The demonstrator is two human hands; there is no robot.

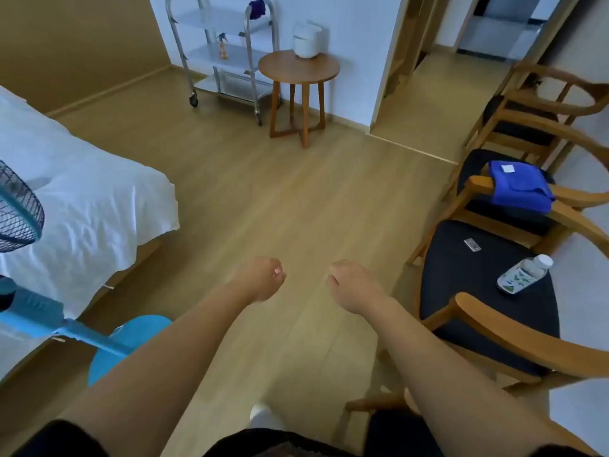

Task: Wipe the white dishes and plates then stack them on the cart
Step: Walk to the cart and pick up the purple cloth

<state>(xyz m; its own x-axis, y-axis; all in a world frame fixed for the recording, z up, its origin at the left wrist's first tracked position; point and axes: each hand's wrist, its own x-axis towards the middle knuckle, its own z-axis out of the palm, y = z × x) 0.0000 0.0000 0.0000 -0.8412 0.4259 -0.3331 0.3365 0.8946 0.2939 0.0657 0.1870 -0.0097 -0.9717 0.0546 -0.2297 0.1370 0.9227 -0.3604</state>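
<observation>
Silver cart (220,51); white dishes (306,39); blue cloth (519,184); black seat (478,275)

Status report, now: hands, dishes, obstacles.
Left hand and right hand curled, empty. White dishes stacked on round table beside cart. Floor path open.

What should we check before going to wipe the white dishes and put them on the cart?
1. Both hands free: ok. Left hand and right hand are curled and hold nothing.
2. Wiping cloth nearby: ok. A folded blue cloth lies over a wooden chair's arm.
3. Dishes found: ok. A stack of white dishes sits on the round wooden side table.
4. Room on the steel wheeled cart: ok, its shelves look mostly bare.
5. Walking path over the wooden floor: ok.
6. Dishes dirty or clean: cannot tell.
</observation>
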